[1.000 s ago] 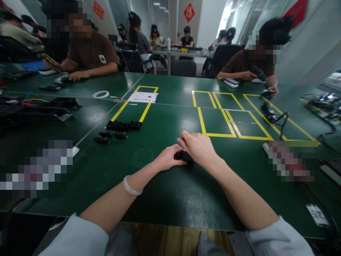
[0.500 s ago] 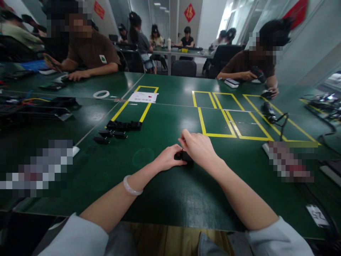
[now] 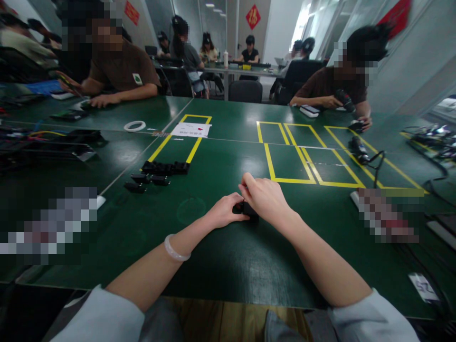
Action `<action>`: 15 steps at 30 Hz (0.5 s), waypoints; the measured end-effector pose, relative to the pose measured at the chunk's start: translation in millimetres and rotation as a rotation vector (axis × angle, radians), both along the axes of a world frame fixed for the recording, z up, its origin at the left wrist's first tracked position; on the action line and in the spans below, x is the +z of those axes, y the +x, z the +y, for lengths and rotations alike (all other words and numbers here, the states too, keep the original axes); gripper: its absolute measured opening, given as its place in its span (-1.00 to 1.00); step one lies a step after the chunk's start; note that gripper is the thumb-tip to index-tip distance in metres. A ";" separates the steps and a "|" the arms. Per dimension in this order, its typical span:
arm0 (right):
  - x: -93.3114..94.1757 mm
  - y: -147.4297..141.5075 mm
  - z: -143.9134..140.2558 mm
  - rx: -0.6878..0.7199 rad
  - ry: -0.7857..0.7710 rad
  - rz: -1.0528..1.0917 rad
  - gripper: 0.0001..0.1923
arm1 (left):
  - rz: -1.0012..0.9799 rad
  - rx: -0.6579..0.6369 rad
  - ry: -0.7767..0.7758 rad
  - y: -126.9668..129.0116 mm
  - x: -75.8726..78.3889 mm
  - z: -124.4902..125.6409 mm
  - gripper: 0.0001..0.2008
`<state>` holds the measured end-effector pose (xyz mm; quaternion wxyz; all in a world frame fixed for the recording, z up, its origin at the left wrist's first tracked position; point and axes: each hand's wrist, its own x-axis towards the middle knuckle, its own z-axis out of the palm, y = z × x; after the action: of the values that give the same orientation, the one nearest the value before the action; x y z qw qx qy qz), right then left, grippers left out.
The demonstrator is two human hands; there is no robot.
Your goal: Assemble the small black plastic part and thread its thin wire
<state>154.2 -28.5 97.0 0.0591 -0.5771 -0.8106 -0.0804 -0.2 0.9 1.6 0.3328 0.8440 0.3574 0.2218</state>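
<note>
From the head camera, the left hand [image 3: 225, 212] and the right hand [image 3: 266, 198] meet at the middle of the green table [image 3: 221, 256], both closed around a small black part [image 3: 243, 208] that rests on the tabletop between them. The left fingers curl against the part's near-left side; the right hand arches over its far side, fingers bent down, so most of the part is hidden. A pale bangle [image 3: 175, 251] sits on the left wrist.

To the left, a row of black parts [image 3: 166, 167] lies at the near end of a yellow-taped rectangle [image 3: 180, 137], with three more loose black pieces [image 3: 147, 181] just beside it. A white sheet [image 3: 191, 129] lies at the far end of that rectangle, and a white ring [image 3: 135, 126] farther left. To the right, several yellow-taped boxes [image 3: 306, 152] mark the surface. Across the table, a person in a brown shirt [image 3: 123, 66] leans on the far left edge, and another person [image 3: 335, 83] on the far right holds a dark tool.
</note>
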 end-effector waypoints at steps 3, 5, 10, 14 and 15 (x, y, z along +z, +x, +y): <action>-0.8 -0.1 1.3 -0.002 -0.001 -0.021 -0.67 | 0.001 -0.001 0.006 0.3 1.2 -0.3 -0.58; -1.6 0.1 2.0 0.003 0.002 -0.026 -0.68 | 0.002 0.000 0.004 0.3 2.0 -0.4 -0.57; -2.2 0.3 1.1 0.017 0.044 0.012 -0.76 | 0.005 0.002 0.000 0.1 2.3 -0.6 -0.57; -0.4 0.2 -0.5 0.028 0.048 0.006 -0.75 | -0.006 0.012 0.002 0.2 1.1 -0.5 -0.59; -0.1 0.1 -0.5 0.032 0.046 -0.001 -0.73 | -0.003 0.010 0.002 0.3 0.8 -0.3 -0.59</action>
<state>154.3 -29.0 96.9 0.0732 -0.5627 -0.8176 -0.0983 0.1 0.6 2.5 0.3315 0.8422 0.3607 0.2251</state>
